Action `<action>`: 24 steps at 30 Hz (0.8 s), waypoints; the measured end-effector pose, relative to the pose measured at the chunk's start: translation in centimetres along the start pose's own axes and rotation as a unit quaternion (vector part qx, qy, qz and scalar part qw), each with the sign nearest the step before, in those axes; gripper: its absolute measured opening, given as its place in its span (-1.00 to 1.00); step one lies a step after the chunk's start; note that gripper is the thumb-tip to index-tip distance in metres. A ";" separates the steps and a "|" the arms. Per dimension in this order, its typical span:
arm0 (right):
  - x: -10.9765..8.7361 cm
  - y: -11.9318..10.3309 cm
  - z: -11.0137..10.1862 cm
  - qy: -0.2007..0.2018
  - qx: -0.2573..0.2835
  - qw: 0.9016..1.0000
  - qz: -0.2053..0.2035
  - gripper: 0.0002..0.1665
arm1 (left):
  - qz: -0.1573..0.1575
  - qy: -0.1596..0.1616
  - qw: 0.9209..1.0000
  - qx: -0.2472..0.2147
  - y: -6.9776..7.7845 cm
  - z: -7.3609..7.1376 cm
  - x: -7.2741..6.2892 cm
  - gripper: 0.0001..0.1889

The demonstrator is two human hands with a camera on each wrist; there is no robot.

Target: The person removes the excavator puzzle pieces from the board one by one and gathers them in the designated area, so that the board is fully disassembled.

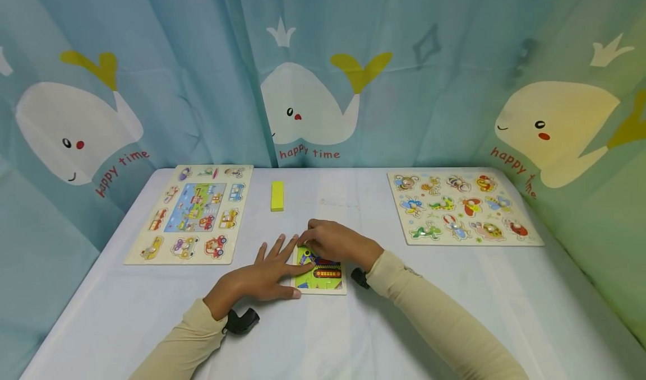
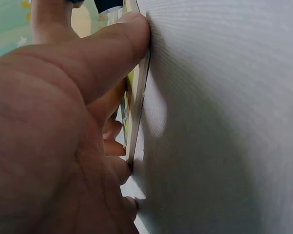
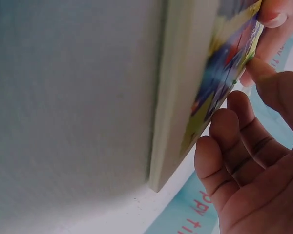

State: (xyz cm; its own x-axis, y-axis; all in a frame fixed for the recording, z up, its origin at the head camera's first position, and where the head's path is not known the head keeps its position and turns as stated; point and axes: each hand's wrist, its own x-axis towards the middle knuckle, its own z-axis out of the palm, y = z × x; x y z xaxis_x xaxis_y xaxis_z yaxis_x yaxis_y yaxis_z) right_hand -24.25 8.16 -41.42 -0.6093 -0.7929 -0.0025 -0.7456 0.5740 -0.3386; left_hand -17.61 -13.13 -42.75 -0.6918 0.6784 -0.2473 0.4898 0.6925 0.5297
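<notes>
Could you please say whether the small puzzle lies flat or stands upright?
Flat: the small puzzle faces up, along the table in both wrist views.

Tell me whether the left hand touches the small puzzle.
Touching: the left wrist view shows the left hand, thumb against the edge of the small puzzle.

I am looking down at a small square puzzle (image 1: 325, 273) that is lying flat on the white tabletop (image 1: 323, 346). Its pale frame (image 1: 323, 291) is bordering a yellow-green picture, where a vehicle is showing blue and red parts above an orange-red track. Seams are running between its pieces. My left hand (image 1: 270, 278) is covering some of its left side, and my right hand (image 1: 334, 241) is hiding most of its upper edge.
</notes>
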 end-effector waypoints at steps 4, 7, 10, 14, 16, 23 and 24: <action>0.1 -0.3 -0.2 -0.007 -0.008 1.000 0.008 -0.71 | 0.000 0.002 1.000 -0.001 0.0 0.0 0.0 -0.37; 0.1 -0.4 -0.2 -0.014 -0.017 1.000 0.013 -0.71 | 0.001 0.002 1.000 -0.002 0.0 0.0 0.0 -0.37; 0.1 -0.5 -0.3 -0.018 -0.069 0.997 0.009 -0.68 | -0.001 0.003 1.000 -0.002 0.1 -0.2 -0.2 -0.37; -0.2 -1.0 -0.2 -0.013 -0.181 0.983 -0.011 -0.54 | -0.013 0.007 1.000 0.002 0.4 -0.4 -0.3 -0.38; -0.2 -1.2 -0.2 -0.014 -0.214 0.977 -0.015 -0.49 | -0.018 0.009 1.000 0.005 0.5 -0.4 -0.2 -0.38; 0.4 -1.8 0.2 -0.035 -0.184 0.982 0.013 -0.58 | -0.021 0.016 1.000 -0.002 0.6 -0.3 -0.2 -0.36; 0.5 -1.8 0.2 -0.032 -0.172 0.984 0.015 -0.60 | -0.022 0.017 1.000 -0.002 0.6 -0.2 -0.2 -0.37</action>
State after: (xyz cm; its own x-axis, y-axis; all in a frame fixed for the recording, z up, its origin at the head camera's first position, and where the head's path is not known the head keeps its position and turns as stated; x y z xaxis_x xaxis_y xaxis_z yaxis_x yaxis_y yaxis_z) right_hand -23.14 6.68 -41.04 -0.6224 -0.7795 -0.0708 -0.7815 0.6239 0.0018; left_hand -17.29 -12.94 -42.19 -0.7298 0.6389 -0.2432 0.4565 0.7203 0.5224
